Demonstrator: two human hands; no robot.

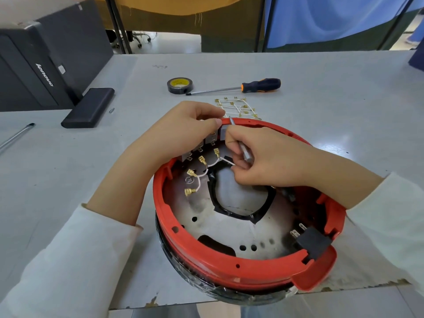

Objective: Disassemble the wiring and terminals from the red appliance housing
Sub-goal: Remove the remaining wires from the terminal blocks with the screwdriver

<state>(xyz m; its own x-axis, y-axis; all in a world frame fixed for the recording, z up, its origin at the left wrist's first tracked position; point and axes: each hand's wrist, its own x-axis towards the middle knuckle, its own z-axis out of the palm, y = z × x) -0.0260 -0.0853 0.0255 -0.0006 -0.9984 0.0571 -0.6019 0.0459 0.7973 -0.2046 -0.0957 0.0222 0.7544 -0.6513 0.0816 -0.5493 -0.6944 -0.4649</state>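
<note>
A thin metal tool [243,151] is held in the right grip [259,161]; the far rim of the red housing [229,271], set on the counter [321,92], is pinched by the left grip [183,131]. White wires [206,171] lie inside.

Your housing [229,269] is bright red, with a dull silver plate [270,228] inside bearing dark round holes. White wires [211,167] end in brass-gold terminals [191,173]; black tape [241,215] rings the central opening. Toward the grey bench's [344,99] far edge, your screwdriver [259,85] has a black-and-orange handle, and the black tape roll [180,85] shows a yellow core. Your sleeves [68,260] are white.
</note>
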